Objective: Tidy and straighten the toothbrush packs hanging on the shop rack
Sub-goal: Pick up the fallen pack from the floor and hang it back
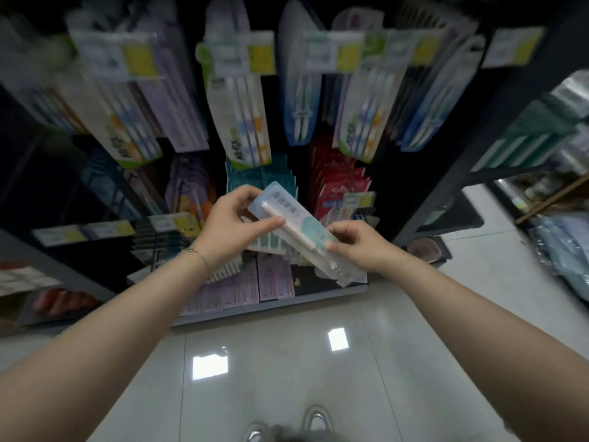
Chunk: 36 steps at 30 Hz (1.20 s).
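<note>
One pale blue toothbrush pack (294, 223) sits tilted in two hands, in front of the dark rack (424, 193). The left hand (234, 226) pinches its top end with curled fingers and thumb. The right hand (360, 247) pinches its lower part, fingers closed on the edge. Many more blurry packs (245, 113) hang above, too smeared to count.
</note>
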{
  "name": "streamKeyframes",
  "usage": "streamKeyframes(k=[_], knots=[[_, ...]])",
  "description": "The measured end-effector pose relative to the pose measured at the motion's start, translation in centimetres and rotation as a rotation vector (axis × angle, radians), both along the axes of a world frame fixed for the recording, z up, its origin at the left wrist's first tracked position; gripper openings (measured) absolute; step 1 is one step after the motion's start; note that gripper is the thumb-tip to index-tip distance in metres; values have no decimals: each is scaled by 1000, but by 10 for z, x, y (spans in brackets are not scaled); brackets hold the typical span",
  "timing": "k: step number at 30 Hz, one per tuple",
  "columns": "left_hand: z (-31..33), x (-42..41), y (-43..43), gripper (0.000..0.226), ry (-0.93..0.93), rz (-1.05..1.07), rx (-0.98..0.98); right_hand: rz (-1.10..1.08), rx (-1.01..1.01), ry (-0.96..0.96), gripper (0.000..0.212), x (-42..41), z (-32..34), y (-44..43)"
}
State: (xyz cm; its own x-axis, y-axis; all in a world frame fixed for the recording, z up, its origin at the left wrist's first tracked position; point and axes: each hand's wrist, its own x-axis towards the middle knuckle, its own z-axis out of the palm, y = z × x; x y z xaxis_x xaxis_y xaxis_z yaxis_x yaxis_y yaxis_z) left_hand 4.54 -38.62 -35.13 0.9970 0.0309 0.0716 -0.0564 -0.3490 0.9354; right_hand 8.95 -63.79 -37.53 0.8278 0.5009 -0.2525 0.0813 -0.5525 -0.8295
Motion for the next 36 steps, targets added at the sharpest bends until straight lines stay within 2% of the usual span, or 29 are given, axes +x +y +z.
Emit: streamKeyframes(k=[3,6,9,11,14,18,20,23,25,29,32,34,36], knots=[[59,4,6,44,-25,11,126,69,-113,-88,24,10,74,0],[115,10,6,62,-73,2,451,178,-307,-164,18,23,146,6],[161,19,1,56,-129,-77,695,326,-559,-330,19,32,210,22],[184,26,-4,46,-119,-152,755,390,-739,-520,23,32,247,37],[211,36,-10,29,-109,-245,806,443,-908,-695,23,28,292,58],[228,38,-6,11,-163,-220,683,442,-1006,-946,24,22,327,73],[235,36,0,7,-163,-156,587,376,-881,-1046,32,23,340,70],[243,35,13,16,-144,-87,471,200,-572,-1155,45,28,362,59],[247,38,25,10,-112,-52,383,65,-362,-1172,48,34,372,51],[259,43,36,2,-124,18,205,-149,-18,-1038,47,44,381,46],[267,48,38,5,-143,23,126,-272,125,-819,46,48,375,49],[270,51,36,5,-160,19,99,-258,189,-663,37,52,366,51],[273,55,32,6,-166,7,58,-152,235,-557,23,58,358,52]])
